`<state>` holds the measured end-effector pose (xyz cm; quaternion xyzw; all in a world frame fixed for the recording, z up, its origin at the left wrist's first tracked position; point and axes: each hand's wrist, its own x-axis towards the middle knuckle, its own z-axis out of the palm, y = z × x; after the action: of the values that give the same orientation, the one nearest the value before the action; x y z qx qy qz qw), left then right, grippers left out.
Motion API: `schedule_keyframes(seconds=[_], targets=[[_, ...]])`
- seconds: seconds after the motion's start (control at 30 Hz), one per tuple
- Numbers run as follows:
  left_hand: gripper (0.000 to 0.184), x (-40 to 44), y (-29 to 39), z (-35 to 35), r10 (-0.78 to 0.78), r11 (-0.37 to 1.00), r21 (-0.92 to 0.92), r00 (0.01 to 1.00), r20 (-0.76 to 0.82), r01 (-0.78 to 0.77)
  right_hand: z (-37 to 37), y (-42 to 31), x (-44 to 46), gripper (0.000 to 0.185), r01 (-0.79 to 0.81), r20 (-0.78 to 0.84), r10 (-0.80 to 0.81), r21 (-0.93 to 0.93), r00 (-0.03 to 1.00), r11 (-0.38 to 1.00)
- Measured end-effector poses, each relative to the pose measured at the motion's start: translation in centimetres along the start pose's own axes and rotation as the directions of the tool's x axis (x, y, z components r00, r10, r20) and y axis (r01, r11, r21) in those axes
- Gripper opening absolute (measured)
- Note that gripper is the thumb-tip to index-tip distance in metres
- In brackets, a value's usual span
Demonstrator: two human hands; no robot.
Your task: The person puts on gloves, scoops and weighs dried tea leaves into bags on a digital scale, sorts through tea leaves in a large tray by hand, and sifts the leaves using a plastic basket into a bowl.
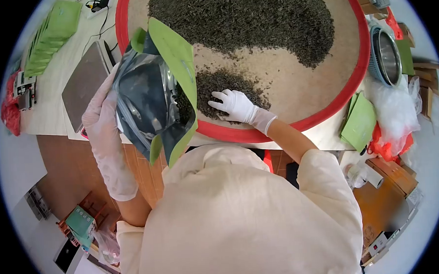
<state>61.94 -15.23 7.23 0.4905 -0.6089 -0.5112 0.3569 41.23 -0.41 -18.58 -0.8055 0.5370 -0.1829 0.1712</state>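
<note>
My left hand (pixel 101 110), in a white glove, grips the side of a green foil bag (pixel 144 89). The bag's mouth gapes toward me, showing a silvery lining and some dark leaves inside at its right. My right hand (pixel 235 106), also gloved, rests on a small heap of dark dried tea leaves (pixel 222 80), its fingers apart. Beyond it, a much larger mass of tea leaves (pixel 253 20) covers the far part of a round tray with a red rim (pixel 326 113). The left fingertips are partly hidden by the bag.
Left of the tray lie a flat grey scale-like device (pixel 87 79), cables and a stack of green bags (pixel 60 29). To the right are more green bags (pixel 360 121), a steel bowl in a blue basket (pixel 388 56) and clear plastic bags (pixel 397 112).
</note>
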Motion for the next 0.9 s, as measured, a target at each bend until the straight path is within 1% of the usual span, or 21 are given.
schedule_keyframes(seconds=[0.03,0.07,0.1,0.13,0.17,0.2,0.27,0.3,0.33,0.4,0.43,0.47,0.53,0.6,0.67,0.7,0.73,0.8,0.83,0.87,0.9], targets=[[0.036,0.0,0.2,0.5,0.018,1.0,0.01,1.0,-0.011,-0.018,-0.2,-0.3,-0.1,0.049,-0.049,-0.014,0.049,0.02,0.999,0.999],[0.036,0.0,0.1,0.5,0.024,1.0,-0.003,1.0,-0.009,-0.024,-0.2,-0.6,-0.3,0.049,-0.052,-0.012,0.052,0.006,0.999,0.999],[0.037,0.2,-0.1,0.5,0.003,1.0,0.021,1.0,0.027,-0.003,-0.3,-0.9,-0.5,0.045,-0.18,-0.097,0.189,0.093,0.977,0.979],[0.038,0.3,-0.2,0.7,0.0,1.0,0.024,0.999,0.036,-0.001,-0.4,-1.2,-0.6,0.041,-0.292,-0.173,0.324,0.188,0.93,0.938],[0.038,0.5,-0.4,0.9,-0.002,1.0,0.027,0.999,0.044,0.001,-0.6,-1.7,-0.7,0.03,-0.369,-0.246,0.452,0.319,0.857,0.873],[0.039,0.6,-0.5,1.2,-0.005,1.0,0.03,0.999,0.053,0.003,-1.5,-2.3,-0.6,0.024,-0.419,-0.266,0.588,0.489,0.764,0.765],[0.039,0.6,-0.1,1.9,-0.031,0.991,0.135,0.996,0.086,0.019,-1.3,-2.2,-0.7,0.022,-0.321,-0.245,0.769,0.803,0.591,0.502],[0.039,0.4,0.4,2.2,-0.073,0.988,0.145,0.991,0.113,0.057,-2.7,-2.7,-0.8,0.02,-0.328,-0.052,0.863,0.912,0.503,0.246],[0.039,0.4,0.4,2.7,-0.071,0.989,0.135,0.991,0.113,0.055,-4.7,-3.7,-0.4,0.018,-0.07,0.032,0.894,0.998,0.447,0.0],[0.038,0.6,-0.2,3.8,-0.025,0.957,0.288,0.994,0.107,-0.007,-8.8,-4.8,-0.2,0.015,0.099,0.198,0.909,0.963,0.367,-0.25],[0.036,0.6,-0.7,4.4,-0.033,0.964,0.267,0.994,0.101,0.005,-10.7,-5.2,-0.4,0.017,0.118,0.255,0.889,0.94,0.381,-0.32],[0.036,0.7,-1.0,4.9,-0.029,0.967,0.256,0.994,0.102,0.002,-12.2,-5.5,-0.5,0.019,0.158,0.197,0.876,0.943,0.441,-0.292],[0.036,0.8,-1.6,5.8,0.044,0.915,0.392,0.988,0.147,-0.099,-16.1,-6.8,-0.1,0.021,0.242,0.134,0.883,0.933,0.451,-0.265],[0.035,0.8,-2.1,6.8,0.043,0.93,0.356,0.987,0.152,-0.095,-19.7,-8.0,0.5,0.024,0.311,0.044,0.888,0.928,0.457,-0.206],[0.035,0.8,-2.4,7.6,0.153,0.859,0.462,0.972,0.18,-0.221,-22.0,-9.0,2.0,0.025,0.386,-0.055,0.864,0.907,0.5,-0.166],[0.034,0.8,-2.6,7.9,0.206,0.836,0.48,0.963,0.176,-0.266,-22.6,-9.4,2.8,0.026,0.409,-0.08,0.848,0.897,0.524,-0.168],[0.034,0.7,-2.3,8.0,0.208,0.837,0.478,0.963,0.172,-0.267,-23.2,-10.4,4.1,0.025,0.359,-0.118,0.861,0.93,0.494,-0.078],[0.033,0.4,-1.5,8.2,0.118,0.848,0.49,0.974,0.195,-0.201,-22.6,-10.7,5.6,0.021,0.192,-0.124,0.824,0.981,0.553,0.018],[0.033,0.4,-1.6,8.2,0.119,0.848,0.489,0.972,0.201,-0.205,-22.6,-11.4,6.3,0.017,0.07,-0.003,0.841,0.997,0.541,-0.042],[0.033,0.4,-1.8,8.0,0.131,0.849,0.485,0.972,0.196,-0.212,-21.0,-10.8,6.8,0.029,-0.007,-0.047,0.819,0.998,0.572,0.062],[0.033,0.3,-1.9,7.8,0.142,0.848,0.482,0.971,0.191,-0.218,-20.0,-10.5,7.0,0.039,-0.144,-0.069,0.783,0.969,0.618,0.199]])
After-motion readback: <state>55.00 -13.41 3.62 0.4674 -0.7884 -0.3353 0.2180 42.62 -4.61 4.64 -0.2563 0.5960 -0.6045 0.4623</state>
